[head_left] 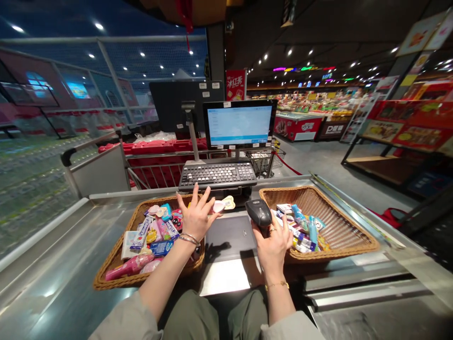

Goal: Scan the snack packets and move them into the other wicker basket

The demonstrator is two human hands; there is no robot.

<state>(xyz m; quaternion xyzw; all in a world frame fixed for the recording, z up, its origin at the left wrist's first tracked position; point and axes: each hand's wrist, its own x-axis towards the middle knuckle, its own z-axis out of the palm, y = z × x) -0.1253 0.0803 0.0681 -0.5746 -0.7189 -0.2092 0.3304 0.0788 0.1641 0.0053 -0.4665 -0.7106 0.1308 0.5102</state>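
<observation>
My right hand [274, 245] grips a black handheld barcode scanner [259, 212] over the dark scan plate [230, 236] between two wicker baskets. My left hand [196, 215] hovers with fingers spread above the right end of the left basket [113, 264], near a small pink and yellow packet [223, 204]. That basket holds several small packaged goods, including a pink tube [129, 267]. The right basket [339, 226] holds several packets along its left side.
A keyboard [217, 174] and a lit monitor [239, 123] stand behind the baskets on the steel checkout counter [53, 283]. Red carts [155, 160] sit beyond the rail. Store shelves [406, 127] stand at the right, an aisle floor [329, 165] between.
</observation>
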